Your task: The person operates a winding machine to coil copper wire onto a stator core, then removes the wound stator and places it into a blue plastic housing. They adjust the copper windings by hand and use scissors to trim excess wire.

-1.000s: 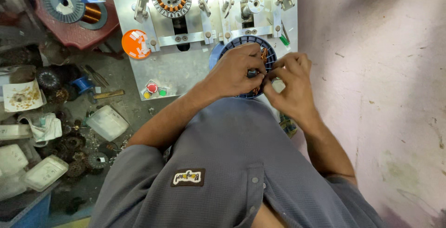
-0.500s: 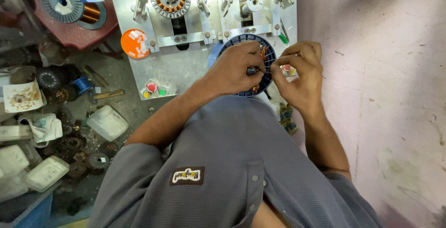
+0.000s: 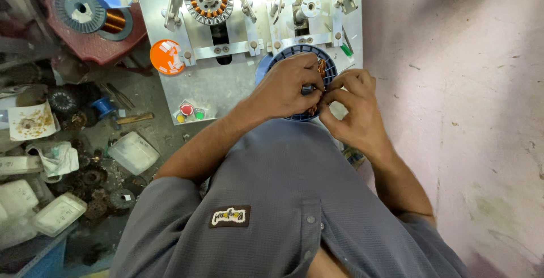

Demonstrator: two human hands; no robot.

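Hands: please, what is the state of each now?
Left hand: closed, pinching a small dark part over the round blue plastic holder.
Right hand: fingers curled; contents cannot be told.

right hand (image 3: 354,108) moved in against left hand (image 3: 289,88), hands now meeting over the blue round stator (image 3: 277,62)

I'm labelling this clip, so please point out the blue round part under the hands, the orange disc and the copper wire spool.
blue round part (image 3: 281,57): head view, upper left rim
orange disc (image 3: 167,57): head view, centre
copper wire spool (image 3: 115,21): head view, copper winding
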